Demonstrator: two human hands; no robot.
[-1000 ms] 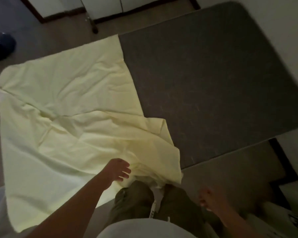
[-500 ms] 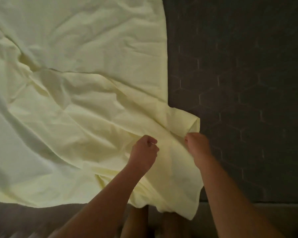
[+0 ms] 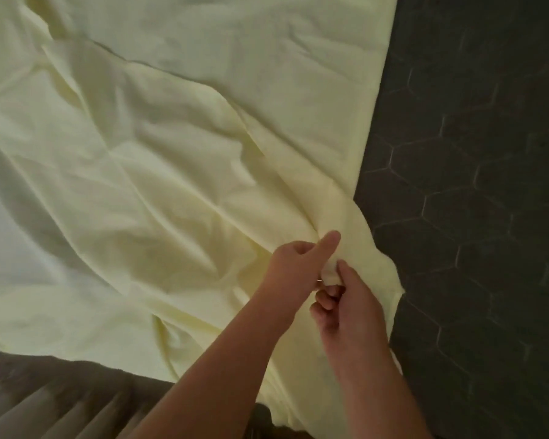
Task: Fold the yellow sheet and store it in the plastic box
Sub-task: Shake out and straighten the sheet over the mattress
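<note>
The pale yellow sheet (image 3: 171, 172) lies spread and wrinkled on the floor, filling most of the view. Its near right part is bunched into a ridge that runs up from my hands. My left hand (image 3: 293, 270) pinches a fold of the sheet between thumb and fingers. My right hand (image 3: 346, 302) touches it from the right and grips the same bunched fold. The plastic box is not in view.
A dark mat with a hexagon pattern (image 3: 488, 217) lies under the sheet's right edge and fills the right side. Brown wood floor (image 3: 45, 400) shows at the bottom left.
The view has dropped closer to the sheet. My hands came together from apart and both now grip one bunched fold near the sheet's right edge.
</note>
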